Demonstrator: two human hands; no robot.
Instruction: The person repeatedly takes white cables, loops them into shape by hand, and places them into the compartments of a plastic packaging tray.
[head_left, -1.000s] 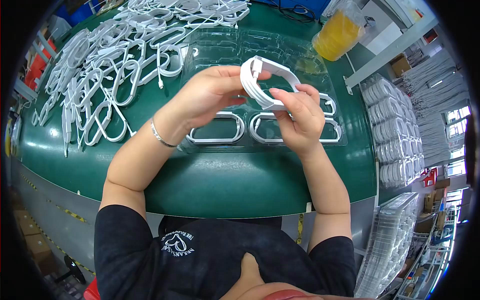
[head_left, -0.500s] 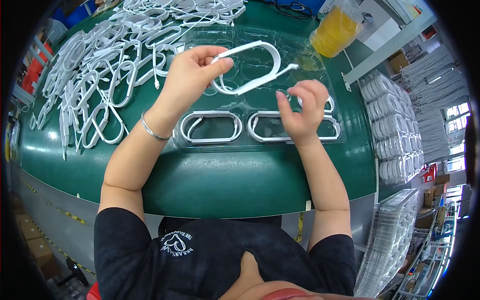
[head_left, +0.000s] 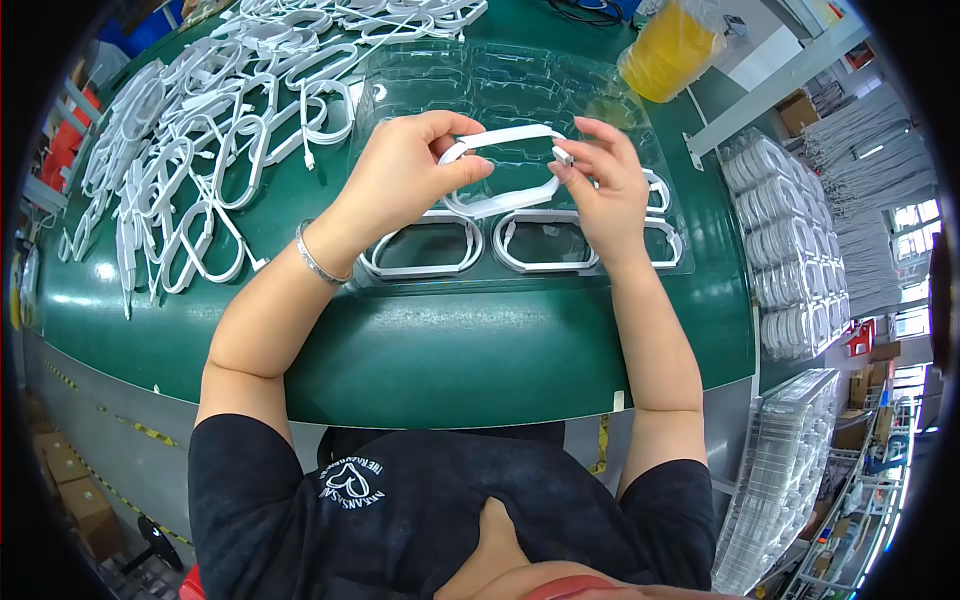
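Between my two hands hangs a coiled white cable (head_left: 495, 205), an oval loop with flat white wraps on its long sides. My left hand (head_left: 415, 165) grips its left end between thumb and fingers. At the other end, my right hand (head_left: 605, 185) pinches the cable near a small connector. Below is a clear plastic tray (head_left: 420, 90) with moulded compartments. In its nearest row lie two more coiled cables, one on the left (head_left: 425, 270) and one on the right (head_left: 545, 266), the latter partly behind my right hand. Another coil shows beyond that hand.
A large pile of coiled white cables (head_left: 215, 130) covers the table's left side. A yellow roll in plastic (head_left: 670, 50) stands at the back right, near a metal post (head_left: 750, 100). Filled clear trays (head_left: 790, 250) are stacked at the right, with more trays (head_left: 780, 480) lower down.
My right hand has moved up and left onto the cable's free end and closed on it. My left hand has lowered slightly and shifted right with the coil.
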